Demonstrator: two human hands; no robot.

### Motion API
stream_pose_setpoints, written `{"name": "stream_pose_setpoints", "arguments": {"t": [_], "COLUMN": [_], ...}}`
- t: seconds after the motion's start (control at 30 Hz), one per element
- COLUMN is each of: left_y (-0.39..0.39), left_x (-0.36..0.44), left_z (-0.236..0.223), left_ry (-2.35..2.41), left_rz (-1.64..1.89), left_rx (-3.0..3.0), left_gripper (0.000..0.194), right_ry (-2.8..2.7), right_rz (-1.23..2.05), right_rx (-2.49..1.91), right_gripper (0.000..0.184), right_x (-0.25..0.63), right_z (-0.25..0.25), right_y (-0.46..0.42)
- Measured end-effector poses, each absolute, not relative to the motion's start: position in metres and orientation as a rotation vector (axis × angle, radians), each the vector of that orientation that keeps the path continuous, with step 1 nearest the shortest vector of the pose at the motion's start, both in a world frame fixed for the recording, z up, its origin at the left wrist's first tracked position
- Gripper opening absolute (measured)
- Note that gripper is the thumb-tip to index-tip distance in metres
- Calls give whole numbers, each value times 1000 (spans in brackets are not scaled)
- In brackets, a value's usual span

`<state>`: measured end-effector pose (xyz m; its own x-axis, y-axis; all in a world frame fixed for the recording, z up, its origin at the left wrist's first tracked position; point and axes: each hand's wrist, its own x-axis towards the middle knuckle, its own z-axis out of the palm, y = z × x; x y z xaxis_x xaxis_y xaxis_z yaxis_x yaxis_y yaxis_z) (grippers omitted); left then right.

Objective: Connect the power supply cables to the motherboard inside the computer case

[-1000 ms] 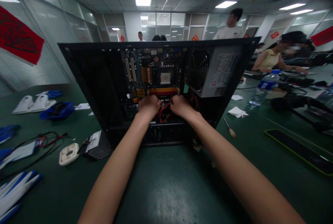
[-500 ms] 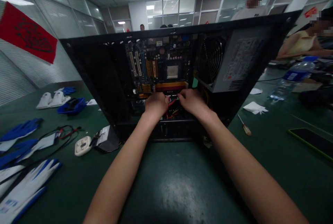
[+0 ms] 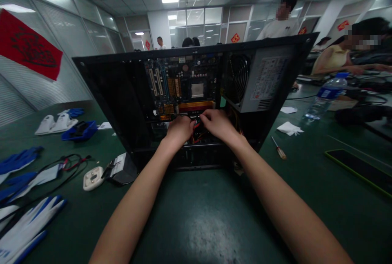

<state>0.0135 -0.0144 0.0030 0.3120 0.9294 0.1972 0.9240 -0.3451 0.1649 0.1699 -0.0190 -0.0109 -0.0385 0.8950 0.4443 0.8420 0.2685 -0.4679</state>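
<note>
An open black computer case (image 3: 104,53) stands on the table before me, its inside facing me. Both my hands reach into its lower middle, beneath the motherboard (image 3: 186,78). The fingers of my left hand (image 3: 180,129) are bent and closed at a bundle of thin red and coloured cables (image 3: 196,135). Just to the right, my right hand (image 3: 218,123) pinches at the same cables, its fingertips close to the left ones. The exact spot of the grip is partly hidden by the fingers. A power supply (image 3: 271,78) with a fan sits at the case's upper right.
Left of the case lie a dark box-like part (image 3: 124,170), a white case (image 3: 93,178), work gloves (image 3: 33,223) and a blue tray (image 3: 79,131). To the right are a screwdriver (image 3: 280,151), a tissue (image 3: 289,128), a water bottle (image 3: 326,98) and a phone-like slab (image 3: 361,170). People work beyond.
The view swung nearer and rightward, then partly back. Both hands stay at the cables under the motherboard; the right fingers have shifted slightly against the left ones.
</note>
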Motion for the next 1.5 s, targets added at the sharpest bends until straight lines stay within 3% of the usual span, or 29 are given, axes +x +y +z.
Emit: {"name": "stream_pose_setpoints", "arguments": {"t": [1.5], "left_y": [-19], "left_x": [15], "left_z": [9], "left_ry": [1810], "left_rz": [239], "left_rx": [2699], "left_gripper": [41], "right_ry": [-2152], "right_rz": [212], "right_rx": [-1331], "right_gripper": [23], "right_x": [167], "right_z": [-6], "right_y": [-29]}}
